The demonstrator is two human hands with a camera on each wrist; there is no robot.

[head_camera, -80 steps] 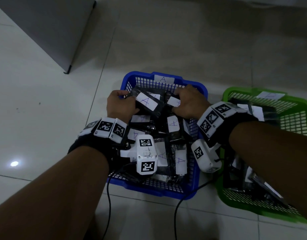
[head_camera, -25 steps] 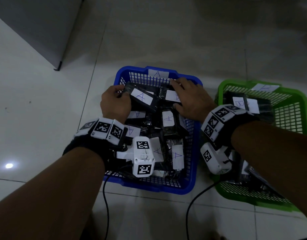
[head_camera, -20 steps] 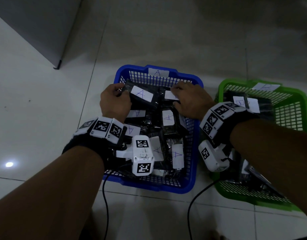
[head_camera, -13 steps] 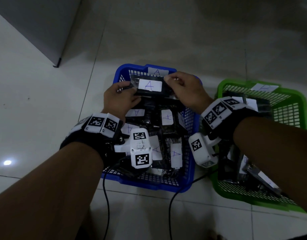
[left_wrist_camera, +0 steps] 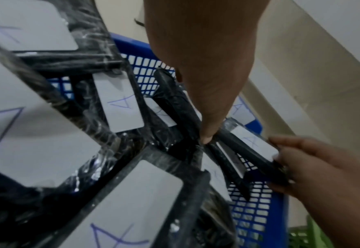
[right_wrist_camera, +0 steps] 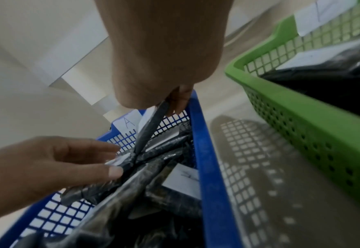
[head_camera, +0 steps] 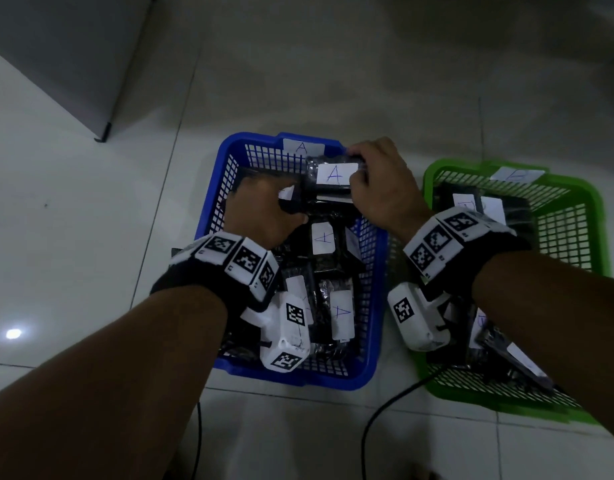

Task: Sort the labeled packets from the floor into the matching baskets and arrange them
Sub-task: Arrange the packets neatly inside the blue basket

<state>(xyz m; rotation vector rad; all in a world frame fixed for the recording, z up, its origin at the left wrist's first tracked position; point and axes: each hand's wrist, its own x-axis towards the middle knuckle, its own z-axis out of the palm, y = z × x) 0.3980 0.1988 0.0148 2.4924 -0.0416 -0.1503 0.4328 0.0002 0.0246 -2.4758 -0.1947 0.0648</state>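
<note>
A blue basket (head_camera: 333, 381) with an "A" tag (head_camera: 303, 147) on its far rim is full of black packets with white "A" labels. My right hand (head_camera: 357, 171) pinches one such A packet (head_camera: 333, 174) by its right end, above the basket's far right corner. The left hand (head_camera: 285, 206) is lower, just left of it, thumb and fingers closed on the end of another black packet (head_camera: 319, 204) lying underneath. In the left wrist view my left thumb presses down among the packets while the right hand (left_wrist_camera: 278, 161) holds the labelled packet (left_wrist_camera: 253, 144).
A green basket (head_camera: 601, 230) with its own tag (head_camera: 517, 174) stands right of the blue one and holds more black packets (head_camera: 472, 202). Only a narrow strip of floor separates them. A grey cabinet corner (head_camera: 73, 64) is at the far left. Cables (head_camera: 378, 414) trail over the tiles near me.
Both hands lifted the A packet off the pile. It has since moved right toward the far corner in my right hand alone, while the left hand dropped onto the packet below.
</note>
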